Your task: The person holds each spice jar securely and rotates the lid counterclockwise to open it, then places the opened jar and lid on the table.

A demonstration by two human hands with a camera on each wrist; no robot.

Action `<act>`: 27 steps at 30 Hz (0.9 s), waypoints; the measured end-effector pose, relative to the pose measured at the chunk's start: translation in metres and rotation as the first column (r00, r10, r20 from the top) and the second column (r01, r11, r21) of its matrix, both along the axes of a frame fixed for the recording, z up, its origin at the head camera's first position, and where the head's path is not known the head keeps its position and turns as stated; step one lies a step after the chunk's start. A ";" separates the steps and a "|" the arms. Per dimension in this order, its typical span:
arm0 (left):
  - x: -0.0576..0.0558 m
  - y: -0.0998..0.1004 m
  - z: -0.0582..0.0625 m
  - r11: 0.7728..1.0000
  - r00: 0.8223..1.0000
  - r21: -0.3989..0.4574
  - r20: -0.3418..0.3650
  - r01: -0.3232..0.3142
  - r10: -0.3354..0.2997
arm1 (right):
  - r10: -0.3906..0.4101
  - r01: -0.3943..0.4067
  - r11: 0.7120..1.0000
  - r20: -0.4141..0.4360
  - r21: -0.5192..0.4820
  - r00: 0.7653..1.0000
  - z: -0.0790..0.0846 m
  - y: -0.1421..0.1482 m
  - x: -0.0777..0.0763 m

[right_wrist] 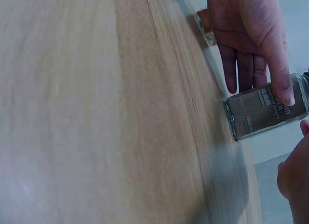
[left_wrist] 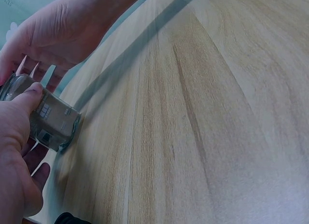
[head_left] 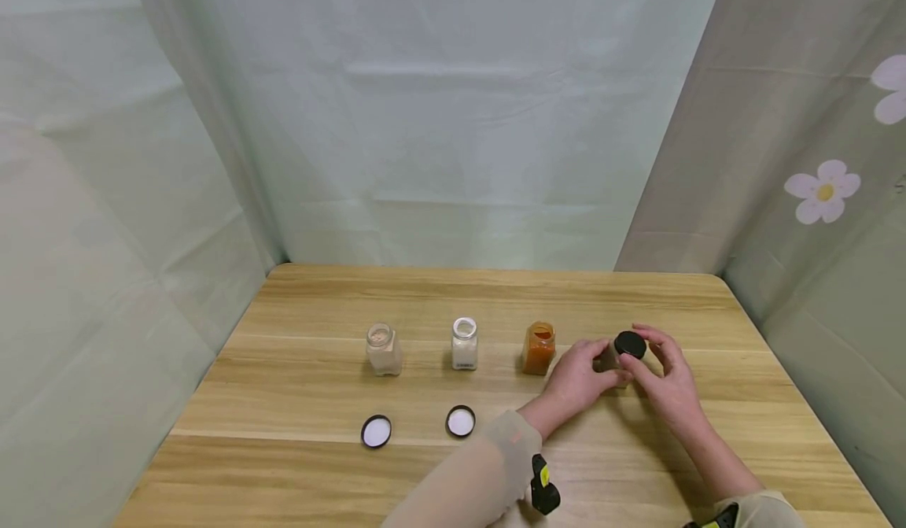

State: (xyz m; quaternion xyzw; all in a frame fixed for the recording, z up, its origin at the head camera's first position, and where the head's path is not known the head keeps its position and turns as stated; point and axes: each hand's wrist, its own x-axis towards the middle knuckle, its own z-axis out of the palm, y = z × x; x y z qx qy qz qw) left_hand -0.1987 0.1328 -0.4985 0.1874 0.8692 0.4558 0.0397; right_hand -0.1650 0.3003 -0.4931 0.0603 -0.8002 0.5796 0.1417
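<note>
A square glass spice jar [right_wrist: 258, 113] of grey-brown powder, with white print on its side, stands upright at the right of the table. Its black lid [head_left: 630, 344] sits on top. My left hand [head_left: 576, 374] grips the jar's body from the left, the thumb laid across the printed side in the right wrist view. From the right, my right hand [head_left: 668, 382] pinches the rim of the lid between thumb and fingers. Just left of my left hand is an uncapped jar of orange-red powder [head_left: 539, 349].
Two more uncapped jars stand further left: one of white contents [head_left: 464, 345], one of pale beige powder [head_left: 384, 351]. Two black-rimmed lids lie white side up in front, a left lid [head_left: 377, 431] and a right lid [head_left: 461, 421]. Curtains [head_left: 460, 119] surround the wooden table [head_left: 283, 402].
</note>
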 end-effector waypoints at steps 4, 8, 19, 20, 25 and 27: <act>0.000 0.001 0.000 1.000 1.000 -0.010 -0.006 -0.005 0.005 | 0.009 -0.009 1.000 0.023 -0.011 1.000 -0.001 0.001 0.001; -0.001 0.000 0.001 1.000 1.000 -0.013 -0.013 0.002 -0.002 | 0.019 -0.019 1.000 0.028 0.001 0.999 0.000 0.001 0.003; 0.000 0.000 0.001 1.000 1.000 -0.003 -0.023 0.010 -0.010 | 0.038 -0.038 0.999 0.006 0.026 0.999 -0.001 0.003 0.003; 0.000 0.000 0.001 1.000 1.000 -0.003 -0.021 0.010 -0.010 | 0.039 -0.039 0.999 0.011 0.026 0.999 -0.001 0.003 0.004; 0.000 0.000 0.000 1.000 1.000 -0.011 -0.010 0.001 -0.002 | 0.039 -0.040 0.999 0.058 0.014 0.998 0.000 0.003 0.005; 0.000 0.000 0.000 1.000 1.000 -0.012 -0.010 0.000 -0.001 | 0.035 -0.035 0.999 0.074 0.007 0.997 0.000 0.002 0.005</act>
